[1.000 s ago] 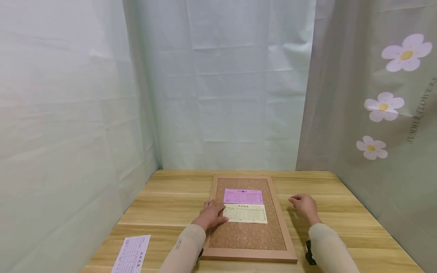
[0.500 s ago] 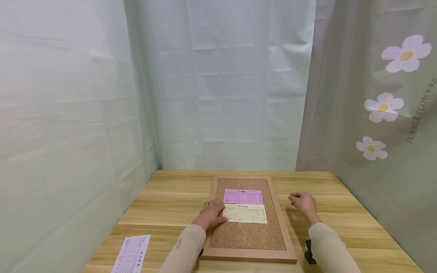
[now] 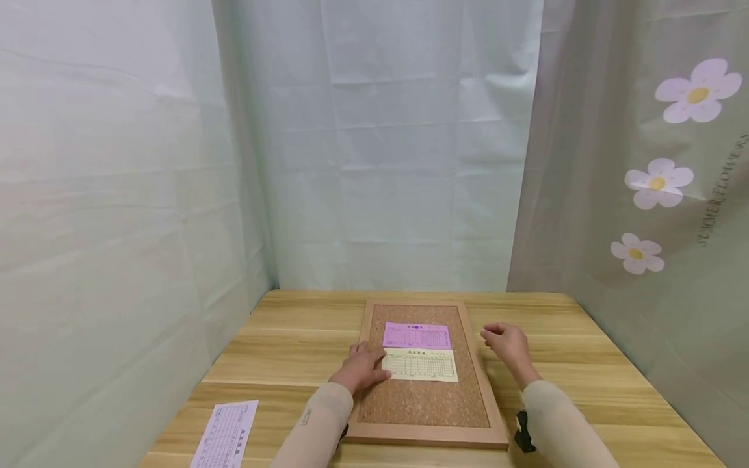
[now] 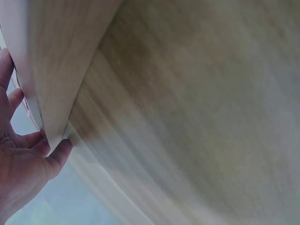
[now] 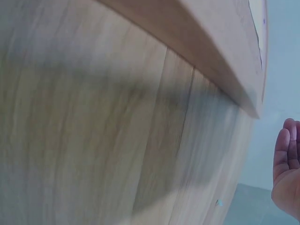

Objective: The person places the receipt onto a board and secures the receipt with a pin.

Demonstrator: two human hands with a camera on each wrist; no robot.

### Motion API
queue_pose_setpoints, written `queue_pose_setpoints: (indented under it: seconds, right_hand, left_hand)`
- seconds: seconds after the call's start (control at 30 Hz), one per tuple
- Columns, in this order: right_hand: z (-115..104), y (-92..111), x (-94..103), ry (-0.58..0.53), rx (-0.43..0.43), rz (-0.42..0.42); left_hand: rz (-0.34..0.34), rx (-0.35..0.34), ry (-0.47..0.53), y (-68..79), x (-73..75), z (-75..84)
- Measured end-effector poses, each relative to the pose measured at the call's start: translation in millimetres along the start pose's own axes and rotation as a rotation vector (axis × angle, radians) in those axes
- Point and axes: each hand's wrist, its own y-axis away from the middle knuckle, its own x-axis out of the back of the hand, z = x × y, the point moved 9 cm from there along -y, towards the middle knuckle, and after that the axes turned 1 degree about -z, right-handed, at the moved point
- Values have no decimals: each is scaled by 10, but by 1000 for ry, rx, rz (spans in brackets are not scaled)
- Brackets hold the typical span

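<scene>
A wood-framed cork board (image 3: 424,408) lies flat on the table. Across its middle are a pink slip (image 3: 406,338) and, just below, a pale yellow slip (image 3: 420,367). A purple dot, apparently a pushpin (image 3: 417,327), sits at the pink slip's top edge. My left hand (image 3: 359,369) rests over the board's left frame, its thumb by the yellow slip; the left wrist view shows its fingers spread across the frame edge. Just right of the board, my right hand (image 3: 508,346) hovers, thumb and fingertips pinched on something tiny, too small to make out.
A white printed slip (image 3: 225,434) lies on the table at front left. In the right wrist view a small green thing (image 5: 219,202) lies on the wooden table (image 5: 93,140). Pale curtains (image 3: 398,162) close in the back and both sides.
My right hand has moved slightly left, towards the board's right frame, with its fingertips still pinched. The left hand, board and slips have stayed put.
</scene>
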Motion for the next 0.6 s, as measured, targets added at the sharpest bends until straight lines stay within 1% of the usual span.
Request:
queue_pose_setpoints:
  seconds: [0.23,0.43,0.6]
  right_hand:
    - [-105,-2,-108,7,27,1]
    - [-147,-14,-190,-14,11,-5]
    - [-169,-16,-235,-27,5,-19]
  left_hand:
    - [-1,12,-2,-36,-34,-43]
    - [4,0,-13,-44,-37,-43]
    - [4,6,-12,-35,-35,-34]
